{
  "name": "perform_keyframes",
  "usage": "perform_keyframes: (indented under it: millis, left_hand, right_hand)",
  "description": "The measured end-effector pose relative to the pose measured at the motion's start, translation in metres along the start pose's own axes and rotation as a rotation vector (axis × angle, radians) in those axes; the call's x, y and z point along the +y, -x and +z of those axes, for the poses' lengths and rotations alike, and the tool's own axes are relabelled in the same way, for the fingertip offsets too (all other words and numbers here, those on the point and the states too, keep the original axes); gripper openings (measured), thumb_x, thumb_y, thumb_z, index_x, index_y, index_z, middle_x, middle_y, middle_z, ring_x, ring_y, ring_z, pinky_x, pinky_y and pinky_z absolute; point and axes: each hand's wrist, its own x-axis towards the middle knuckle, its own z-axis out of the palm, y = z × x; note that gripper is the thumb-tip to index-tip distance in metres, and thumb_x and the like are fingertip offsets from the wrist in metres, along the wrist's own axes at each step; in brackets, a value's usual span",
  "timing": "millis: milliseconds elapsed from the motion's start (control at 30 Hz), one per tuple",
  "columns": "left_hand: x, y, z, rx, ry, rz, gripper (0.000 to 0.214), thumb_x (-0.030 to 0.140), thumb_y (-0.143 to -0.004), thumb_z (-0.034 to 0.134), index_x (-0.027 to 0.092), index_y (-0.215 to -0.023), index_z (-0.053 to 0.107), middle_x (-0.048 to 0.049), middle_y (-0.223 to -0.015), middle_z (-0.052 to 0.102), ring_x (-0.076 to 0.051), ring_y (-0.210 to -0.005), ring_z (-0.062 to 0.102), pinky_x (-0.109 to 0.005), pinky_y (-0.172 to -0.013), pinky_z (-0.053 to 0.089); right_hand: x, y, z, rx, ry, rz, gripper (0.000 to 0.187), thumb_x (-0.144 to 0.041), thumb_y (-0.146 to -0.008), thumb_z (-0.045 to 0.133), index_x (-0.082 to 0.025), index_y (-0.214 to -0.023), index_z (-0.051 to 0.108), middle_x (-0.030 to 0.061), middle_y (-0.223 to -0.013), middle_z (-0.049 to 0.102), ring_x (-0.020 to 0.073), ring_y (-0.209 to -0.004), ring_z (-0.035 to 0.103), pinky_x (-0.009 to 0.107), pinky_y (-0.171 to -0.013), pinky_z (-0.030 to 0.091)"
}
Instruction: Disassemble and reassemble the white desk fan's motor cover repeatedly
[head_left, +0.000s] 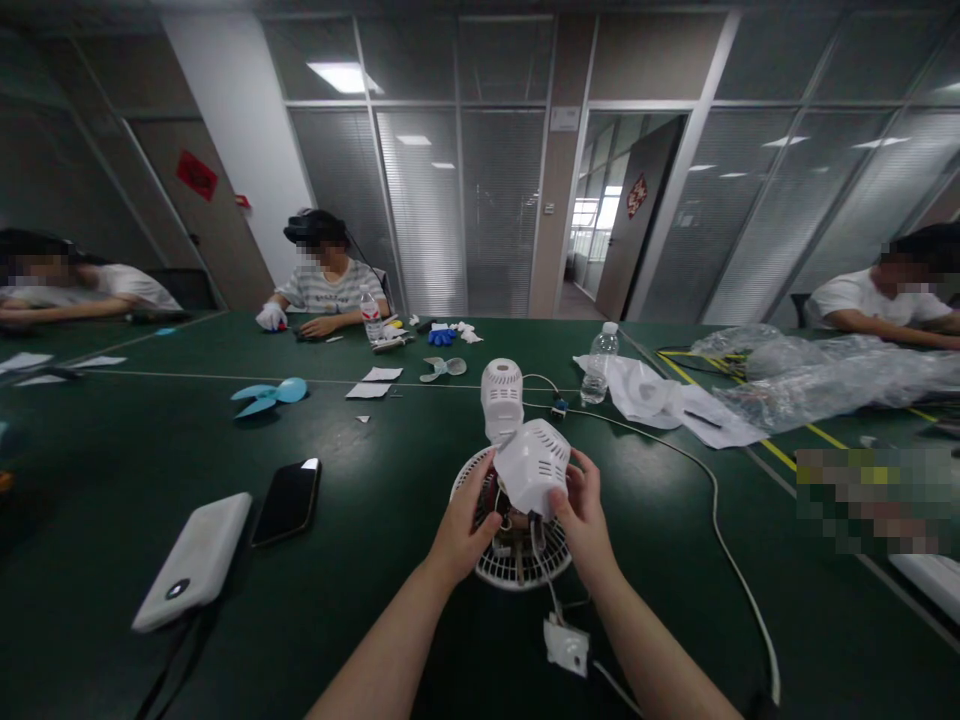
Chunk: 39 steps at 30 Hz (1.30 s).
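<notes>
A white plastic motor cover (534, 466) with vent slots is tilted between my two hands. My left hand (466, 525) is at its left edge, thumb and fingers curved round that side. My right hand (583, 510) grips the right edge, its thumb on the front. Below the cover lies a round white fan grille (517, 575), with a motor and wires partly hidden by the cover and my hands. Just behind stands another white slotted housing (502, 395). A small white part (566, 645) with a cable lies near my right forearm.
To the left lie a phone (287, 502), a white power bank (196, 560) and blue fan blades (270, 396). A water bottle (600, 362) and plastic wrap (847, 370) are on the right. A white cable (712, 490) curves across the table. Several people sit around it.
</notes>
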Motion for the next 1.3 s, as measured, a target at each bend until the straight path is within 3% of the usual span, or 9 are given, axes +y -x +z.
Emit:
perform_keyframes:
  millis: [233, 400, 567, 833, 1000, 1300]
  left_hand:
    - [0.0, -0.002, 0.0, 0.054, 0.061, -0.061, 0.083, 0.072, -0.08, 0.046, 0.019, -0.143, 0.032, -0.0147, -0.145, 0.041, -0.031, -0.134, 0.04, -0.042, -0.112, 0.031]
    - [-0.003, -0.002, -0.001, 0.018, 0.074, -0.079, 0.095, 0.08, -0.074, 0.043, 0.018, -0.145, 0.03, -0.0157, -0.149, 0.037, -0.033, -0.137, 0.035, -0.043, -0.114, 0.028]
    - [-0.004, -0.001, -0.002, -0.039, 0.025, -0.086, 0.096, 0.069, -0.075, 0.058, 0.018, -0.149, 0.022, -0.0158, -0.152, 0.032, -0.035, -0.139, 0.031, -0.048, -0.115, 0.024]
    - [-0.002, -0.001, -0.005, -0.089, -0.025, -0.066, 0.098, 0.061, -0.075, 0.064, 0.019, -0.15, 0.017, -0.0153, -0.153, 0.029, -0.034, -0.14, 0.03, -0.048, -0.115, 0.025]
    - [-0.003, 0.0, -0.004, -0.094, -0.035, -0.069, 0.105, 0.063, -0.071, 0.067, 0.019, -0.15, 0.014, -0.0168, -0.153, 0.029, -0.036, -0.139, 0.03, -0.053, -0.113, 0.026]
    - [0.0, 0.001, -0.004, -0.099, -0.102, -0.036, 0.105, 0.061, -0.071, 0.068, 0.021, -0.15, 0.012, -0.0153, -0.153, 0.027, -0.035, -0.139, 0.031, -0.052, -0.113, 0.028]
  right_hand:
    - [0.004, 0.005, -0.007, -0.199, 0.092, -0.126, 0.07, -0.049, -0.089, 0.051, -0.028, -0.149, 0.022, 0.0096, -0.153, 0.034, 0.0271, -0.136, 0.04, 0.046, -0.109, 0.036]
    - [0.004, 0.007, -0.005, -0.216, 0.217, -0.128, 0.069, -0.044, -0.088, 0.055, -0.029, -0.149, 0.026, 0.0075, -0.154, 0.032, 0.0277, -0.139, 0.035, 0.048, -0.11, 0.034]
    - [0.002, 0.01, -0.003, -0.215, 0.224, -0.164, 0.065, -0.042, -0.088, 0.055, -0.027, -0.147, 0.029, 0.0084, -0.153, 0.034, 0.0276, -0.137, 0.037, 0.047, -0.11, 0.035]
    - [0.003, 0.011, -0.002, -0.216, 0.148, -0.163, 0.066, -0.04, -0.088, 0.055, -0.027, -0.146, 0.026, 0.0104, -0.151, 0.036, 0.028, -0.135, 0.041, 0.046, -0.108, 0.039]
    - [0.006, 0.01, -0.002, -0.185, 0.138, -0.218, 0.066, -0.043, -0.088, 0.055, -0.027, -0.145, 0.027, 0.0107, -0.149, 0.036, 0.0295, -0.134, 0.041, 0.049, -0.109, 0.036]
    - [0.015, 0.01, -0.004, -0.238, 0.199, -0.237, 0.072, -0.046, -0.088, 0.054, -0.027, -0.149, 0.02, 0.0092, -0.152, 0.032, 0.0307, -0.137, 0.036, 0.051, -0.112, 0.031]
